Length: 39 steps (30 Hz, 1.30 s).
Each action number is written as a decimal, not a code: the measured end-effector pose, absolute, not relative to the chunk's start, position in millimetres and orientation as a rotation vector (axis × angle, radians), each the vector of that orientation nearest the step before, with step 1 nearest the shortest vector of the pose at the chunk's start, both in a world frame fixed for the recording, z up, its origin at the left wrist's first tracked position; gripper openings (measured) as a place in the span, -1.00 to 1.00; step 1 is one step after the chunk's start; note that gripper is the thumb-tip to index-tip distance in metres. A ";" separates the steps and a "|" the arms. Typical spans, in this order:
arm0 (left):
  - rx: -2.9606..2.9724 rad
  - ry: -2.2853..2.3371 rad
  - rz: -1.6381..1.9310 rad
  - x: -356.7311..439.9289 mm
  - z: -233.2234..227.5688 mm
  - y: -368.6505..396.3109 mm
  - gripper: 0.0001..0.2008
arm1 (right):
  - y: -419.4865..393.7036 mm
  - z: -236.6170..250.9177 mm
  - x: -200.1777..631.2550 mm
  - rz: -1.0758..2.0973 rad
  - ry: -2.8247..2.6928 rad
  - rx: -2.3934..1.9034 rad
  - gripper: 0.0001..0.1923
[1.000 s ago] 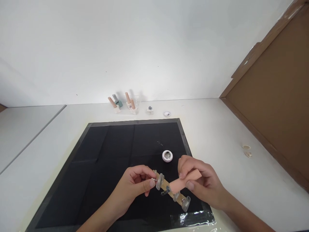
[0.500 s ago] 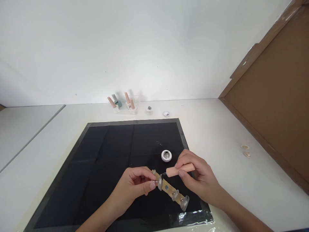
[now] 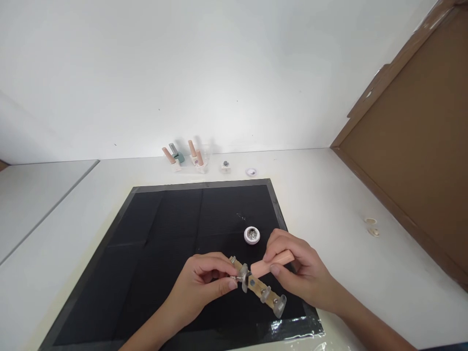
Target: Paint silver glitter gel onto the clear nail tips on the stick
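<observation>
White jar (image 3: 252, 235) of silvery bits

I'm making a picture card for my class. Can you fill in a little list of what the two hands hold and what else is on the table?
left hand: pinches one end of the wooden strip
wooden strip: carries clear nail tips
right hand: holds a peach brush cap against the strip
small round jar: open, on the black mat
polish bottles: by the back wall
table: white
</observation>
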<state>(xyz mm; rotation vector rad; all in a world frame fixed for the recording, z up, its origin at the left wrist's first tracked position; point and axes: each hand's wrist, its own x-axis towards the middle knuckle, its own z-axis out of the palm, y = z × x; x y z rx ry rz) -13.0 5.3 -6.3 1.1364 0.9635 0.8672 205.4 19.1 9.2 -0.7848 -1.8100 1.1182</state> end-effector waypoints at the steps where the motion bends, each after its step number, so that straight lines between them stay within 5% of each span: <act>1: 1.152 0.962 0.862 -13.1 -7.1 5.2 -0.96 | 18.8 8.8 205.3 1.112 -1.804 -0.811 -0.88; 8: 1.210 1.079 0.913 -13.7 -9.9 7.1 -0.94 | 22.2 9.5 207.7 1.110 -1.585 -1.065 -0.87; 17: 1.353 1.281 1.025 -16.7 -12.8 8.6 -0.94 | 31.1 5.0 207.7 1.609 -1.323 -1.013 -0.77; 39: 1.361 1.009 0.983 -9.0 -6.7 1.1 -0.88 | 18.6 5.8 195.2 1.202 -1.611 -0.996 -0.81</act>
